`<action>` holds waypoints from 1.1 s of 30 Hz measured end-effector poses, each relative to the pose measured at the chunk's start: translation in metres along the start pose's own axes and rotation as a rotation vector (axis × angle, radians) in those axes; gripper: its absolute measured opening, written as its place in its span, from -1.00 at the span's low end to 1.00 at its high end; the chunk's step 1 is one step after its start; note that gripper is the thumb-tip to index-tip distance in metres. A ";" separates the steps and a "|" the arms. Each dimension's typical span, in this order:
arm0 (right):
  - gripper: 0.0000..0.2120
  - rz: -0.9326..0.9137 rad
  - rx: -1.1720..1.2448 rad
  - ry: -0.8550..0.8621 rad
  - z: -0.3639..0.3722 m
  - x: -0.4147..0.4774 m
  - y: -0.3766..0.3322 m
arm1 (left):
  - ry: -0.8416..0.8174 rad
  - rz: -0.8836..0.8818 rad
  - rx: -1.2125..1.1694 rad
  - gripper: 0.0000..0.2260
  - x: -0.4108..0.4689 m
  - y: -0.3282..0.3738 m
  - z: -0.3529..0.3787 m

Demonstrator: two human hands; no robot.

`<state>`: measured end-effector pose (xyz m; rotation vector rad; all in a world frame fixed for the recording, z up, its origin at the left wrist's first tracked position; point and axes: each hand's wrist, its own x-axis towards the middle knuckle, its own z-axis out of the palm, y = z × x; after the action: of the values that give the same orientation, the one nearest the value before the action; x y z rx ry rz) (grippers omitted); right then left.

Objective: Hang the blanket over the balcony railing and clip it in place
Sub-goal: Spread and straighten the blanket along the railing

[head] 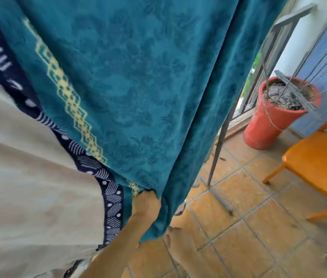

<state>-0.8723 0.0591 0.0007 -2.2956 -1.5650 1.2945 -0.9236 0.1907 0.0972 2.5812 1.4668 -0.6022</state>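
A teal blanket (138, 87) with a yellow zigzag band hangs down and fills most of the view. My left hand (146, 203) reaches up from the bottom and grips its lower hem, the fingers hidden in the fabric. My right forearm rises beside it, and my right hand (171, 232) meets the blanket's lowest corner; its fingers are mostly covered by the cloth. The grey metal balcony railing (291, 19) shows at the upper right, and one thin post (218, 141) stands at the blanket's right edge. No clip is visible.
A beige cloth (28, 177) with a navy patterned border hangs at the left, overlapping the blanket. A red pot (272, 121) of dry twigs stands by the railing. An orange wooden chair (319, 163) sits on the tiled floor (248, 227) at the right.
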 end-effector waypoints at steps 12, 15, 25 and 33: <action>-0.76 0.161 0.210 0.315 -0.134 -0.032 0.080 | -0.087 0.105 -0.398 -0.45 -0.015 0.061 -0.082; -0.91 0.155 0.345 0.498 -0.200 -0.047 0.090 | 0.049 0.224 -0.560 -0.51 -0.009 0.093 -0.127; -0.77 -0.110 0.492 0.999 -0.423 -0.072 0.084 | 0.683 0.723 -0.900 -0.87 0.016 0.160 -0.307; -0.65 -0.407 0.644 0.929 -0.569 -0.078 0.034 | 1.352 0.607 -0.687 -0.81 0.028 0.169 -0.450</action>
<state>-0.4759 0.1937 0.3949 -1.6306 -0.9879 0.3960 -0.6404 0.2533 0.4816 2.4680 0.5903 1.6361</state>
